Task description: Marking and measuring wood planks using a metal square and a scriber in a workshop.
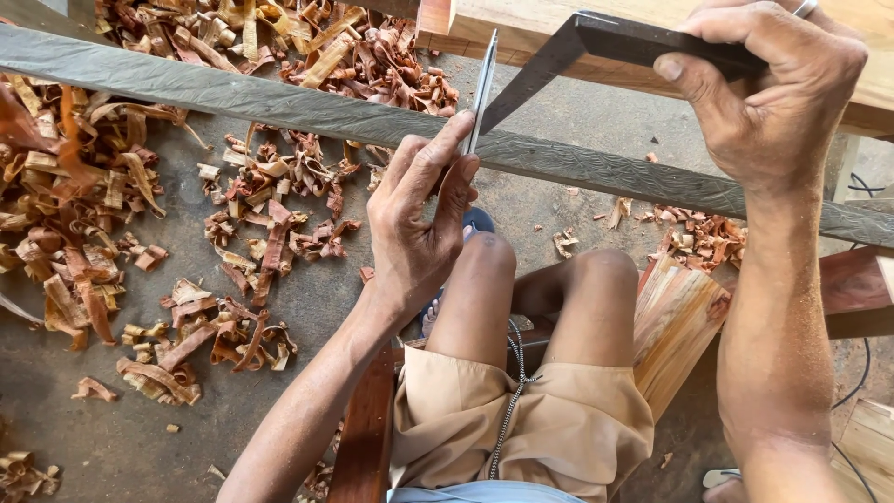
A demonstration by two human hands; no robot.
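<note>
Wood curls [84,233] lie in red-brown heaps on the grey floor [279,410] at the left; I cannot count them, they are too many. One long grey plank [279,102] runs across the floor from the top left corner down to the right edge.

Next I see my left hand [419,224], near the middle. Its thumb and fingers are pinched shut on the thin shiny blade [482,88] of one metal square. That blade stands up from my fingers, in front of the grey plank. Below the hand are my two bare knees and my tan shorts [521,428].

Going right, the dark handle [633,42] of the square lies along the top, against one pale wood beam [521,28] at the top edge. My right hand [773,93] is closed around that dark handle, thumb under it, fingers curled over it. One ring [805,7] shows on a finger.

Beside my right knee sits one striped wood block [680,317]. A small heap of curls lies just above it, near the plank. One red-brown board [857,289] pokes in from the right edge.

I see no packages, labels or signs.
</note>
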